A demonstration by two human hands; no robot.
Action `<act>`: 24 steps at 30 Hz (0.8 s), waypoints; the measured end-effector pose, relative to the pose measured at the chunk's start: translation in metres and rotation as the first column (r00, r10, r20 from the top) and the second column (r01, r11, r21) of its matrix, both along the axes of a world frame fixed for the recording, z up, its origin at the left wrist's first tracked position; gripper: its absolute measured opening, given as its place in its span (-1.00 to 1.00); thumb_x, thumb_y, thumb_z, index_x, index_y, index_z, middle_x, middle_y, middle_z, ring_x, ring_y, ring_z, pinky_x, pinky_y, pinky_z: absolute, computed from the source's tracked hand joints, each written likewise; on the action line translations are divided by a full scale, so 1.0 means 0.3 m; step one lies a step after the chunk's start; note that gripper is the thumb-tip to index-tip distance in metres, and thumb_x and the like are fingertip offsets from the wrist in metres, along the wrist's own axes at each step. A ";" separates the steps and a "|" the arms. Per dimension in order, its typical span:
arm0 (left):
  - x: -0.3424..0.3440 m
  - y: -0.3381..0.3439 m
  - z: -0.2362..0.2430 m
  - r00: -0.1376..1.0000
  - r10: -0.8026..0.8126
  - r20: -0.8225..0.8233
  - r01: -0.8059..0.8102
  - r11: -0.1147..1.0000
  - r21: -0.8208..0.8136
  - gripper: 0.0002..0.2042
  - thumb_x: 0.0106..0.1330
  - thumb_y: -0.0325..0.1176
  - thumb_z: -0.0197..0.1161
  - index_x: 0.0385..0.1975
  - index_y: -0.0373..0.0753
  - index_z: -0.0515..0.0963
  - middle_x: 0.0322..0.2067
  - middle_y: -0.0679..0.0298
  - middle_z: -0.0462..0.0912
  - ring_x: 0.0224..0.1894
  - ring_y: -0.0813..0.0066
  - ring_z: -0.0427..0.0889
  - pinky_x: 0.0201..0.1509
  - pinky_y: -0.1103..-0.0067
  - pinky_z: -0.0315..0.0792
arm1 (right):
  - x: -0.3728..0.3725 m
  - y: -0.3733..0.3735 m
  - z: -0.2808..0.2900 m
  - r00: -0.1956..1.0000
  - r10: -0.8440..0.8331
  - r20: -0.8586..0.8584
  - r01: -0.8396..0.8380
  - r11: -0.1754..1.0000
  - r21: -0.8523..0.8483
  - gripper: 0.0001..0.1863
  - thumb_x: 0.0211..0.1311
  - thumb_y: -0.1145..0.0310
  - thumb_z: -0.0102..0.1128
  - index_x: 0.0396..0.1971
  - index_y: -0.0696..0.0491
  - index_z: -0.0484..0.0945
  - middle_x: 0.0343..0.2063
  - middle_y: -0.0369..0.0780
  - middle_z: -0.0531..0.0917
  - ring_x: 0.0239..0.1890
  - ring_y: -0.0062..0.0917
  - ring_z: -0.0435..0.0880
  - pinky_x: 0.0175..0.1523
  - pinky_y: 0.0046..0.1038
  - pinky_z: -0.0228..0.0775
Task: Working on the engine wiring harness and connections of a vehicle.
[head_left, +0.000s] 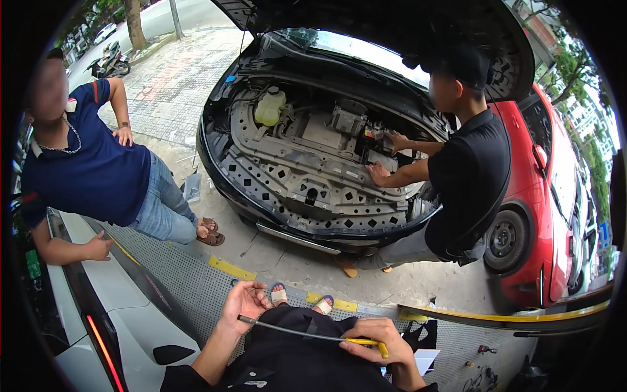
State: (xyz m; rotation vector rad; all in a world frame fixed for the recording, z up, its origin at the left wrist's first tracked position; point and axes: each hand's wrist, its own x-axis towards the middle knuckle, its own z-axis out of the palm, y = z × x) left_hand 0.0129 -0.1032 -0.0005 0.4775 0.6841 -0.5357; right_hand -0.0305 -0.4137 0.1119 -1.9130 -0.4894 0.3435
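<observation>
My right hand (375,341) is closed around the yellow handle (382,349) of a flexible-shaft tool. Its thin grey shaft (294,332) reaches leftward across my lap and bends slightly. The dark tip (244,319) ends beside the heel of my left hand (245,306). That hand is raised with loosely curled fingers, partly apart, and nothing can be seen in them. In front of me stands a dark car with its hood up and its engine bay (320,150) exposed. A person in black (473,170) leans over its right side, both hands among the parts there.
Another person in a navy shirt (91,170) stands at left, a hand on a white car (117,281). A red car (535,196) is parked at right. A yellow-edged bar (503,317), a white sheet (426,359) and small tools (484,349) lie at lower right.
</observation>
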 end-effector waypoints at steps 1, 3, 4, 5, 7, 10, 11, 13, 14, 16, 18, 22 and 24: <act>0.003 0.009 0.003 0.999 -0.011 0.037 0.010 0.999 0.050 -0.73 0.32 -0.26 0.01 -0.33 -0.39 0.51 -0.60 0.25 0.41 -0.46 0.38 0.42 -0.17 0.38 0.37 | -0.006 -0.005 -0.010 0.999 0.037 -0.036 -0.037 0.999 0.010 -0.84 0.11 0.40 0.38 -0.38 0.16 0.65 -0.55 -0.20 0.64 -0.53 -0.43 0.63 -0.39 -0.48 0.43; 0.014 0.027 0.018 0.997 -0.022 0.073 0.014 0.995 0.100 -0.71 0.32 -0.26 0.01 -0.30 -0.40 0.52 -0.59 0.24 0.43 -0.45 0.36 0.44 -0.15 0.38 0.38 | -0.012 0.005 -0.022 0.996 0.046 -0.072 -0.043 0.998 0.037 -0.84 0.13 0.40 0.36 -0.35 0.17 0.64 -0.52 -0.19 0.65 -0.51 -0.42 0.65 -0.37 -0.48 0.45; 0.030 0.035 0.035 0.988 -0.018 0.155 -0.005 0.989 0.146 -0.70 0.32 -0.25 0.01 -0.25 -0.41 0.51 -0.57 0.23 0.45 -0.43 0.36 0.45 -0.13 0.39 0.39 | -0.019 0.011 -0.030 0.993 0.049 -0.110 -0.042 0.997 0.064 -0.82 0.15 0.39 0.35 -0.32 0.17 0.63 -0.49 -0.18 0.67 -0.48 -0.41 0.66 -0.34 -0.49 0.47; 0.048 0.044 0.055 0.972 -0.018 0.236 -0.028 0.981 0.190 -0.68 0.32 -0.24 0.01 -0.21 -0.42 0.51 -0.55 0.22 0.47 -0.40 0.35 0.47 -0.11 0.40 0.39 | -0.025 0.014 -0.048 0.990 0.065 -0.124 -0.055 0.995 0.078 -0.80 0.18 0.39 0.32 -0.26 0.18 0.62 -0.43 -0.16 0.69 -0.43 -0.42 0.69 -0.31 -0.50 0.49; 0.085 0.061 0.097 0.950 0.022 0.311 -0.097 0.969 0.226 -0.67 0.34 -0.23 -0.01 -0.17 -0.42 0.50 -0.52 0.22 0.47 -0.38 0.37 0.47 -0.11 0.43 0.39 | -0.031 0.037 -0.064 0.991 0.043 -0.125 -0.032 0.996 0.088 -0.79 0.16 0.38 0.33 -0.25 0.18 0.63 -0.43 -0.16 0.70 -0.43 -0.41 0.70 -0.31 -0.50 0.49; 0.136 0.084 0.151 0.891 0.119 0.438 -0.238 0.944 0.227 -0.65 0.36 -0.22 -0.03 -0.13 -0.41 0.48 -0.48 0.22 0.48 -0.34 0.40 0.46 -0.10 0.46 0.37 | -0.046 0.062 -0.087 0.988 0.008 -0.156 0.007 0.995 0.096 -0.77 0.16 0.37 0.33 -0.24 0.17 0.64 -0.39 -0.15 0.72 -0.42 -0.42 0.72 -0.30 -0.51 0.51; 0.146 0.088 0.162 0.852 0.184 0.490 -0.311 0.931 0.191 -0.65 0.36 -0.22 -0.03 -0.12 -0.41 0.47 -0.46 0.22 0.47 -0.33 0.41 0.45 -0.09 0.47 0.36 | -0.049 0.066 -0.093 0.983 -0.001 -0.183 0.018 0.996 0.092 -0.77 0.16 0.37 0.33 -0.22 0.17 0.64 -0.37 -0.15 0.72 -0.40 -0.43 0.73 -0.28 -0.52 0.52; 0.160 0.089 0.173 0.836 0.211 0.506 -0.347 0.918 0.189 -0.66 0.36 -0.22 -0.03 -0.12 -0.41 0.47 -0.46 0.22 0.46 -0.32 0.42 0.44 -0.10 0.47 0.36 | -0.052 0.072 -0.101 0.983 -0.010 -0.182 0.028 0.995 0.099 -0.76 0.16 0.37 0.33 -0.21 0.17 0.64 -0.37 -0.16 0.73 -0.41 -0.45 0.73 -0.29 -0.53 0.52; 0.162 0.089 0.176 0.818 0.238 0.524 -0.383 0.905 0.187 -0.66 0.36 -0.22 -0.03 -0.12 -0.41 0.47 -0.46 0.22 0.46 -0.32 0.42 0.43 -0.11 0.48 0.36 | -0.053 0.073 -0.102 0.984 -0.018 -0.179 0.037 0.994 0.105 -0.76 0.17 0.37 0.33 -0.21 0.17 0.65 -0.38 -0.16 0.73 -0.41 -0.46 0.73 -0.29 -0.53 0.52; 0.158 0.085 0.162 0.823 0.218 0.525 -0.367 0.909 0.199 -0.66 0.35 -0.22 -0.03 -0.13 -0.40 0.48 -0.46 0.22 0.46 -0.33 0.42 0.44 -0.11 0.48 0.36 | -0.047 0.066 -0.093 0.984 -0.035 -0.177 0.052 0.995 0.090 -0.77 0.17 0.37 0.32 -0.22 0.17 0.66 -0.39 -0.17 0.73 -0.41 -0.46 0.73 -0.28 -0.53 0.52; 0.149 0.079 0.143 0.828 0.196 0.526 -0.350 0.913 0.211 -0.66 0.35 -0.21 -0.02 -0.13 -0.40 0.48 -0.46 0.22 0.47 -0.33 0.41 0.44 -0.11 0.48 0.36 | -0.041 0.057 -0.089 0.983 -0.054 -0.174 0.068 0.995 0.076 -0.77 0.17 0.37 0.32 -0.23 0.17 0.66 -0.40 -0.17 0.73 -0.41 -0.46 0.73 -0.28 -0.53 0.52; 0.115 0.063 0.116 0.884 0.112 0.453 -0.255 0.929 0.268 -0.65 0.35 -0.20 -0.01 -0.13 -0.40 0.48 -0.45 0.22 0.49 -0.32 0.39 0.48 -0.10 0.49 0.36 | -0.038 0.034 -0.081 0.986 -0.093 -0.136 0.108 0.988 0.110 -0.77 0.15 0.38 0.34 -0.22 0.16 0.67 -0.44 -0.17 0.71 -0.44 -0.48 0.71 -0.32 -0.54 0.50; 0.104 0.063 0.094 0.910 0.077 0.408 -0.192 0.949 0.250 -0.64 0.35 -0.19 -0.01 -0.12 -0.40 0.48 -0.44 0.22 0.49 -0.31 0.39 0.48 -0.09 0.49 0.36 | -0.030 0.027 -0.063 0.985 -0.088 -0.147 0.099 0.993 0.071 -0.77 0.13 0.39 0.35 -0.23 0.16 0.68 -0.44 -0.17 0.72 -0.44 -0.48 0.72 -0.31 -0.54 0.50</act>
